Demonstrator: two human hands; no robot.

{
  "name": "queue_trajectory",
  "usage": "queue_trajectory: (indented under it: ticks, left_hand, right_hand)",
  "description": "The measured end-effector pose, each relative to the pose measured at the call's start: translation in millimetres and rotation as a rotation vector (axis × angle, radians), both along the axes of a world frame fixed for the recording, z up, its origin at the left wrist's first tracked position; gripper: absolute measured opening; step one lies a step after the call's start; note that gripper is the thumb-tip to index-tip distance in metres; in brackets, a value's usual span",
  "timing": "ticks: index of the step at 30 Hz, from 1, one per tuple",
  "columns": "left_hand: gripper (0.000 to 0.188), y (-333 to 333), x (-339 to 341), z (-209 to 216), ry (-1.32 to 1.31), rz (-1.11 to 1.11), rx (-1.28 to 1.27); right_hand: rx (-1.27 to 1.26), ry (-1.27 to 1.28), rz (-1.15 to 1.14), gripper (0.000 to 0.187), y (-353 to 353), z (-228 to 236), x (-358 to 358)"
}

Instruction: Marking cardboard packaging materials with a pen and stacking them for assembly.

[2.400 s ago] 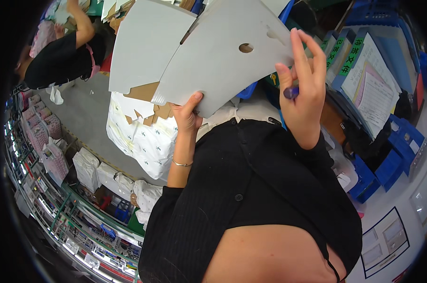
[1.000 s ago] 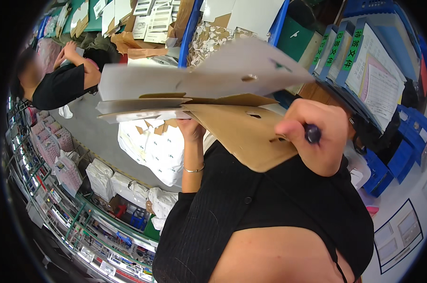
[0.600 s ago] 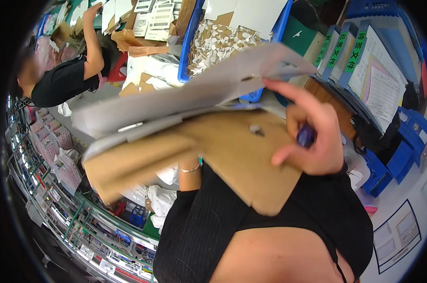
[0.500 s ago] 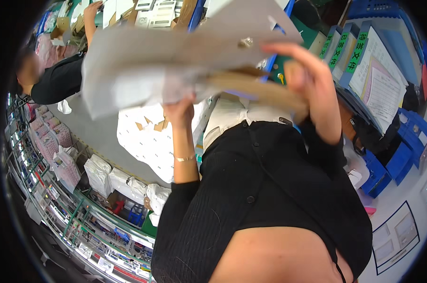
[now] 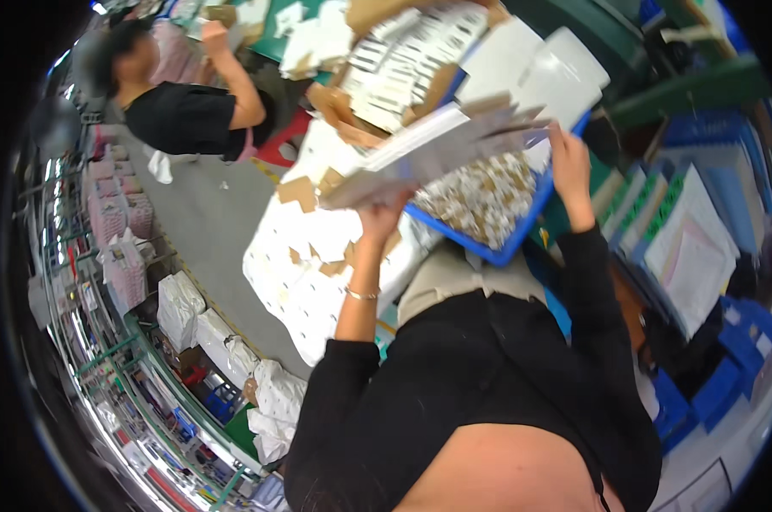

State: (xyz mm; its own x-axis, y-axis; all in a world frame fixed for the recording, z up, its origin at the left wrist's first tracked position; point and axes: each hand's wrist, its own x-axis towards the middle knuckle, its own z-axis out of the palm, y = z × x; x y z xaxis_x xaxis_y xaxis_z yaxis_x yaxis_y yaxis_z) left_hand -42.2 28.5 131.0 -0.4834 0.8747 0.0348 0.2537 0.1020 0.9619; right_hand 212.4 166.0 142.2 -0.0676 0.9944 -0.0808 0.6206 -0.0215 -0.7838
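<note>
A stack of flat white-and-grey sheets (image 5: pixel 437 147), perhaps cards or flattened packaging, is held up on edge in front of me. My left hand (image 5: pixel 382 220) grips its lower left part from below. At the other end my right hand (image 5: pixel 571 171) has its fingers pinched at the edge of the stack, where the sheets fan apart. Which sheets it holds is too small to tell. Below the stack, partly hidden by it, lies a blue tray (image 5: pixel 507 253) full of small white and brown pieces (image 5: pixel 488 194).
Beyond the stack is an open cardboard box (image 5: pixel 339 115) of printed white cards (image 5: pixel 394 72). Large white sheets (image 5: pixel 565 72) lie right of it. A dotted white bag (image 5: pixel 292 264) with cardboard scraps is at left. Binders (image 5: pixel 650 205) stand right. A co-worker (image 5: pixel 181 115) works far left.
The stack has swung from a broad, blurred spread to a narrower, edge-on position. My right hand has gone from a stretched index finger to a pinch at its edge. The view has shifted, showing the tray.
</note>
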Motion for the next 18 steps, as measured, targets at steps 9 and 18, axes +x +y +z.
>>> queue_trajectory:
  ticks: [9, 18]
  left_hand:
    - [0.026, 106.1, -169.6, 45.8, -0.430, 0.811, 0.440]
    - [0.041, 359.0, -278.8, -11.7, -0.748, 1.031, -0.499]
  right_hand:
    - [-0.267, 0.364, -0.174, 0.035, -62.7, 10.4, 31.2]
    - [-0.241, 0.303, -0.275, 0.035, -67.4, 16.0, 29.0]
